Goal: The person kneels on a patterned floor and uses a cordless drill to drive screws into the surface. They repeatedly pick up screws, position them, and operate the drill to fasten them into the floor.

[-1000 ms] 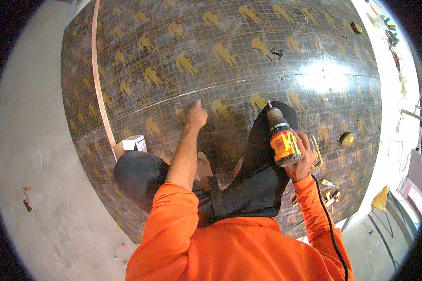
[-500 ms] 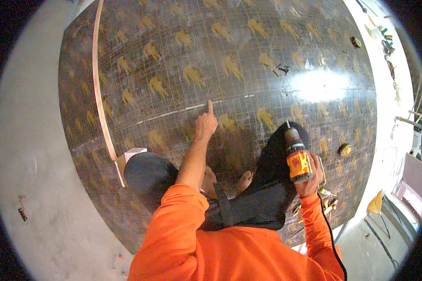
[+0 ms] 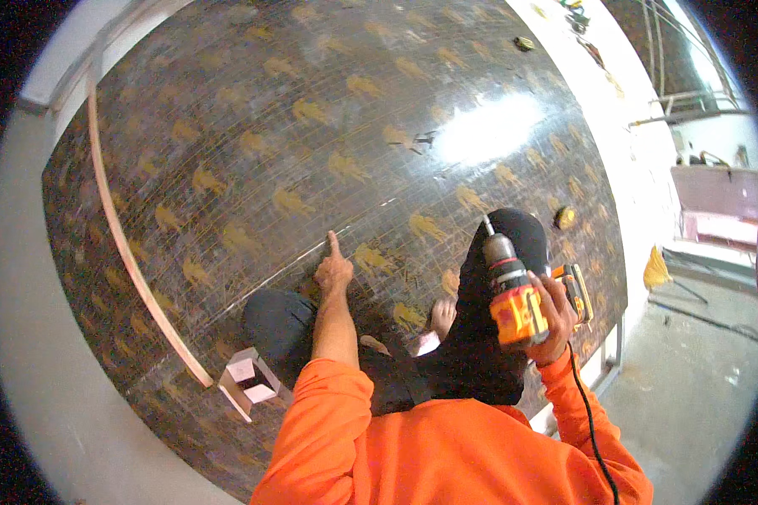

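My left hand (image 3: 335, 271) has its index finger stretched out at a pale seam (image 3: 282, 272) in the dark patterned board (image 3: 253, 189). Its other fingers look curled, and I see nothing held in it. My right hand (image 3: 554, 324) grips a yellow and black cordless drill (image 3: 518, 311), with the bit pointing away from me above my right knee. The drill's battery (image 3: 574, 295) shows to the right of that hand. Beside my left knee stands an opened white cardboard box (image 3: 251, 379); its contents are too dark to make out.
A long wooden strip (image 3: 126, 252) lies along the board's left side. Several dark screws or small pieces (image 3: 421, 141) lie farther out. A yellow tape measure (image 3: 565, 218) rests right of my knee, with another small yellow item (image 3: 524, 43) beyond. Pale floor (image 3: 691, 404) borders the board.
My view has turned, so the board appears rotated and more of the room shows at right. The left index finger stays near the same part of the seam. The drill remains in my right hand.
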{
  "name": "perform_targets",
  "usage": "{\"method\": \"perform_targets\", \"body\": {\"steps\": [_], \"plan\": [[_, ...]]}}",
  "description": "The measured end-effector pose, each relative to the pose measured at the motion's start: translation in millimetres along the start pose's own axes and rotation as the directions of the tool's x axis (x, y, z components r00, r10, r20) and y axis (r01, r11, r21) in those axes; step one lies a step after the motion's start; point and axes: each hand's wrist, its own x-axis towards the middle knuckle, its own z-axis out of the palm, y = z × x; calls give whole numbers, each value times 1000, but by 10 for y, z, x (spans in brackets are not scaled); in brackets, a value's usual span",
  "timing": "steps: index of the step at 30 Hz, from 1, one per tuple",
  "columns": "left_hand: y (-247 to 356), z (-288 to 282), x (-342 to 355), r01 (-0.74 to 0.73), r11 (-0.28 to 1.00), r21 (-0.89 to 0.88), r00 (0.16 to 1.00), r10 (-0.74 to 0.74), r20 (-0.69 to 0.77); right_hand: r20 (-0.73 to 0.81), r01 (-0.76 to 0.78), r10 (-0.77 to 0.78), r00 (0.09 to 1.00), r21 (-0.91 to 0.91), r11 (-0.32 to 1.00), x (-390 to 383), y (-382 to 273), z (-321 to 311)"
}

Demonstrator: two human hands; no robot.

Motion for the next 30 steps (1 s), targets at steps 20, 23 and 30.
{"method": "perform_targets", "body": {"steps": [20, 23, 30], "plan": [[247, 298, -1, 162, 985, -54, 987, -161, 21, 173, 199, -254, 952, 284, 938, 1928, 93, 672], [128, 344, 94, 103, 995, -5, 993, -103, 63, 209, 203, -281, 937, 332, 921, 2273, -6, 834], [67, 566, 433, 99, 995, -4, 979, -97, 177, 142, 170, -219, 965, 297, 940, 2613, -312, 1095]]}}
